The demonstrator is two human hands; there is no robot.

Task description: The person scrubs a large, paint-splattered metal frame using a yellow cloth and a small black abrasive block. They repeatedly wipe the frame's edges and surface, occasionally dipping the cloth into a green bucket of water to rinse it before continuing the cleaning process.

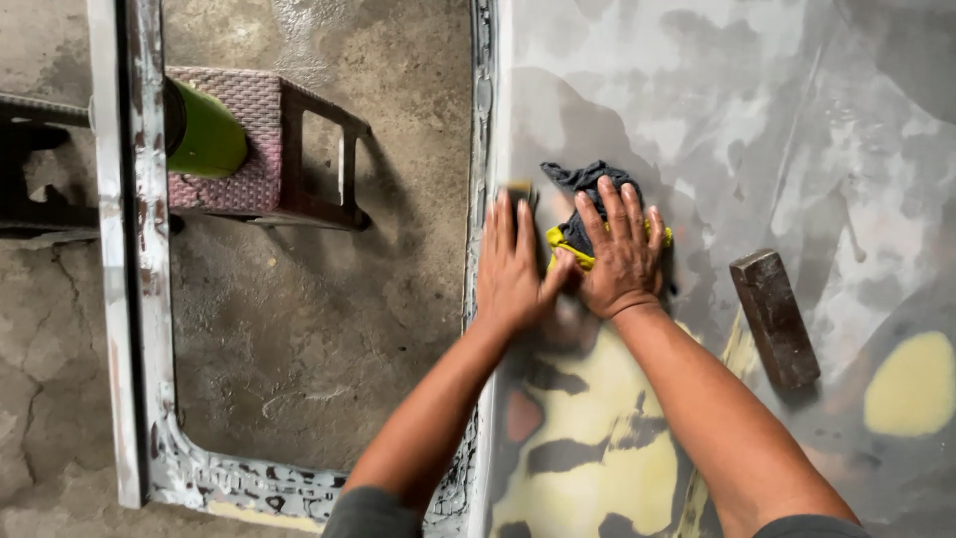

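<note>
A sanded metal door panel [757, 120], grey with yellow filler patches, lies flat below me. My right hand [622, 254] presses flat on a dark and yellow rag [583, 189] on the panel. My left hand [510, 264] lies flat next to it, near the panel's left edge, with a dark piece showing just beyond its fingertips. A dark rectangular block [775, 317] rests on the panel to the right of my right hand, apart from it.
The door's window frame [139, 299] opens onto a concrete floor [309, 319]. A woven stool [264, 149] stands on the floor at the upper left, with a green cylinder [204, 134] beside it. A yellow filler patch [911, 384] sits at the far right.
</note>
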